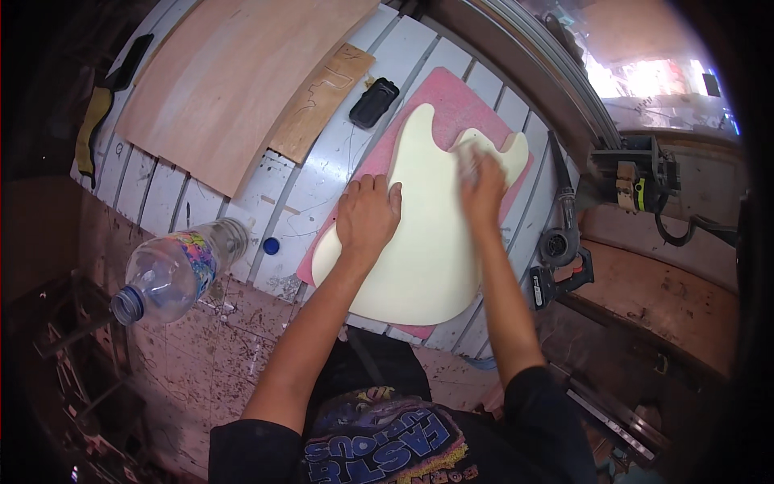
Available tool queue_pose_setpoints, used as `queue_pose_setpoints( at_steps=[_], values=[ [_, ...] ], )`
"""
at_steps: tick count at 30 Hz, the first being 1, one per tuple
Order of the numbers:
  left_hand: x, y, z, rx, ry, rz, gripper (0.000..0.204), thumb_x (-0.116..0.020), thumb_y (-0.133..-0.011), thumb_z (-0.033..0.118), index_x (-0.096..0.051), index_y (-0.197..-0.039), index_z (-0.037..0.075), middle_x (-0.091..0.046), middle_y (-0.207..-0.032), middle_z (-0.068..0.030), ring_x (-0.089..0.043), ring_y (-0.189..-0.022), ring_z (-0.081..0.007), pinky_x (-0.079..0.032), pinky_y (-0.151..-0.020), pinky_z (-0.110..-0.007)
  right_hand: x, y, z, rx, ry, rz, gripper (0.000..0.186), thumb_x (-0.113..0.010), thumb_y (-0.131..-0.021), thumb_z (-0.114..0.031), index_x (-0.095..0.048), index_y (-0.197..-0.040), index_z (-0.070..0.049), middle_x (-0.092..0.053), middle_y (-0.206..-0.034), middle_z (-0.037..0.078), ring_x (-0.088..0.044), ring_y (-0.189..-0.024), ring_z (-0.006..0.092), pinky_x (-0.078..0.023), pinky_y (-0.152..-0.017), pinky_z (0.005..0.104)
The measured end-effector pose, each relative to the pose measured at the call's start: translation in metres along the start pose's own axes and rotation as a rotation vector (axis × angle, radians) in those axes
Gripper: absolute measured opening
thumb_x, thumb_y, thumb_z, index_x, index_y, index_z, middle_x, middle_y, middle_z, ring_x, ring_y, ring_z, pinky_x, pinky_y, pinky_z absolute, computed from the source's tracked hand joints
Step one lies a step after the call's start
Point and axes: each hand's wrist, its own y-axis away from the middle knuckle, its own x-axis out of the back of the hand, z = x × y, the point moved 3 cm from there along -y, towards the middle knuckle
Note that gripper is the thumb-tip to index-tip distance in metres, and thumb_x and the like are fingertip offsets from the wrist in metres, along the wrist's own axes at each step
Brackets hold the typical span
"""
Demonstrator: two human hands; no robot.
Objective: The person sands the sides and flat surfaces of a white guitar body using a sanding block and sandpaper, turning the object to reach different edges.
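Flanking cream guitar body (426,242), bottle (168,273), cordless blower (558,245)

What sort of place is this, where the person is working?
Probably a woodworking workshop, perhaps for guitars. The signs are the cream guitar body, the large wooden sheet on the slatted table, and the blower at the right.

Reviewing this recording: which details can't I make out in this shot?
All in the head view:
- Right hand: motion blur smears the fingers; whether they hold anything is unclear.
- Left hand: its palm is hidden, facing down on the guitar body.
- Pink mat: its middle is covered by the guitar body.
- Plywood sheet: its far end is cut off by the picture's upper edge.
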Motion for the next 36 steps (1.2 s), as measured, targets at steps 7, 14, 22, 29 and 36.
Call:
queue_pose_setpoints(
  at_steps=[7, 14, 22, 29, 36],
  values=[
    [-0.004, -0.004, 0.002, 0.029, -0.007, -0.062, 0.035, -0.058, -0.104, 0.039, -0.068, -0.102, 0.005, -0.068, -0.099, -0.0137, -0.066, -0.098, -0.0317, -0.053, -0.084, -0.047, -0.007, 0.057, -0.020, 0.089, 0.094, -0.032, 0.058, -0.072, -0.084, -0.011, -0.064, -0.141, -0.013, -0.060, -0.140, 0.019, -0.053, -0.135, 0.0405, -0.037, -0.112, 0.0561],
    [0.000, -0.001, 0.006, 0.022, 0.003, -0.041, 0.035, -0.057, -0.104, 0.038, -0.067, -0.102, 0.005, -0.068, -0.099, -0.0129, -0.066, -0.097, -0.0312, -0.053, -0.084, -0.047, 0.038, -0.032, -0.056, -0.120, 0.177, -0.143, 0.055, -0.068, -0.083, -0.005, -0.063, -0.137, -0.006, -0.060, -0.136, 0.019, -0.055, -0.126, 0.0435, -0.041, -0.106, 0.0555],
    [0.002, 0.000, 0.000, 0.008, 0.060, 0.009, 0.031, -0.056, -0.105, 0.029, -0.068, -0.101, 0.001, -0.068, -0.097, -0.0168, -0.065, -0.094, -0.0351, -0.054, -0.081, -0.048, 0.011, 0.005, -0.053, 0.057, 0.012, -0.084, 0.052, -0.074, -0.084, -0.007, -0.065, -0.135, -0.010, -0.063, -0.131, 0.018, -0.056, -0.127, 0.0417, -0.040, -0.108, 0.0546],
    [-0.002, 0.002, -0.003, 0.031, 0.091, 0.027, 0.029, -0.057, -0.104, 0.026, -0.068, -0.096, 0.000, -0.070, -0.095, -0.0177, -0.066, -0.091, -0.0359, -0.054, -0.081, -0.049, -0.016, 0.072, -0.057, 0.083, -0.024, -0.097, 0.056, -0.074, -0.087, -0.015, -0.064, -0.142, -0.012, -0.058, -0.141, 0.019, -0.052, -0.136, 0.0393, -0.036, -0.114, 0.0558],
    [-0.003, 0.000, 0.000, 0.054, 0.031, -0.019, 0.031, -0.056, -0.105, 0.032, -0.070, -0.100, 0.005, -0.070, -0.099, -0.0119, -0.067, -0.097, -0.0304, -0.054, -0.085, -0.045, 0.029, -0.044, -0.057, -0.025, 0.224, -0.136, 0.056, -0.073, -0.084, -0.007, -0.065, -0.139, -0.017, -0.061, -0.141, 0.016, -0.057, -0.127, 0.0390, -0.043, -0.106, 0.0544]
  ],
)
